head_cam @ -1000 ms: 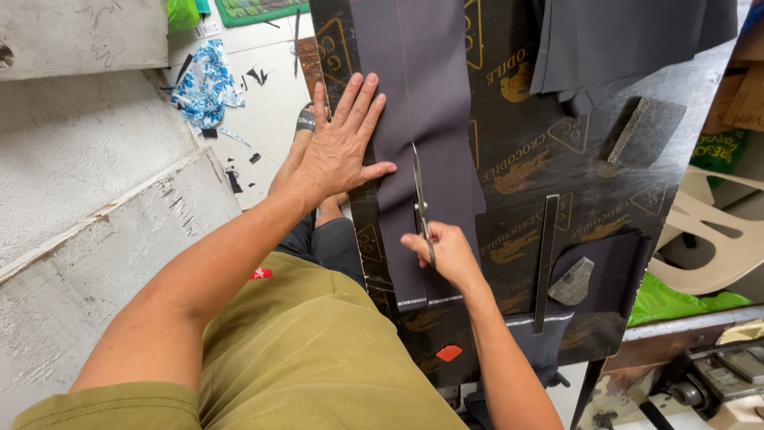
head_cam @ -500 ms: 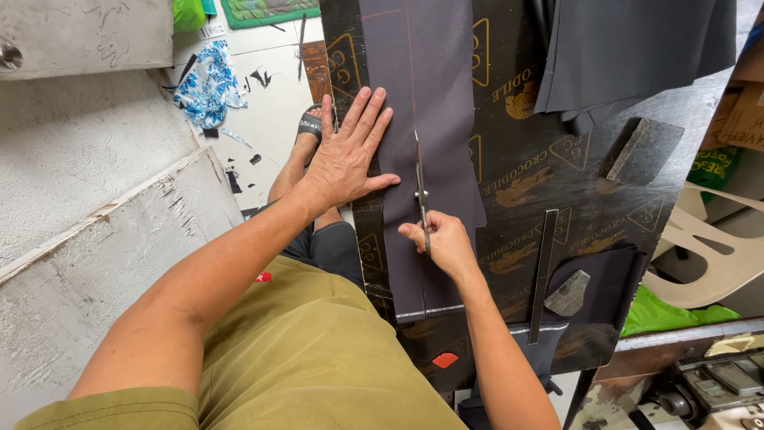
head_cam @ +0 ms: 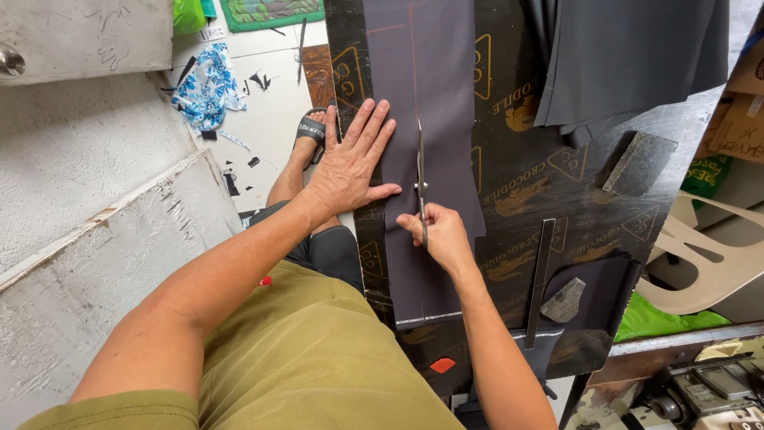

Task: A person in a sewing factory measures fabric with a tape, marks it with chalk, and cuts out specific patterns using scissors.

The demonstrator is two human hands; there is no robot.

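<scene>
Left hand: the left hand [head_cam: 350,171] lay flat, fingers spread apart, pressing on the left part of the long dark grey cloth strip [head_cam: 430,95]; it gripped nothing.
Right hand: the right hand [head_cam: 439,236] was closed around the handles of the slim steel scissors [head_cam: 420,179], blades pointing away from the person along the cloth.
Cloth strip: one, lying lengthwise on the black work table with gold printed emblems [head_cam: 517,183], a thin reddish chalk line running down it; the scissors sat just right of the left hand's thumb, in the cloth.
Printed marks: several gold emblems and lettering blocks showed on the table's black covering, both sides of the strip; too many partly hidden to count.
Cartons: brown cardboard with dark print [head_cam: 736,111] stood at the far right edge, a green printed package [head_cam: 712,171] just below it.
Other cloth: one larger grey fabric piece [head_cam: 629,56] draped at the table's upper right.
Weights: two grey stone-like blocks, one upper [head_cam: 637,159], one lower [head_cam: 563,299].
Ruler: one dark flat strip [head_cam: 539,279] between the blocks.
Floor: one blue-and-white patterned scrap [head_cam: 205,84], one sandalled foot [head_cam: 309,131].
Chalk: one small orange piece [head_cam: 442,365] near the table's near edge.
</scene>
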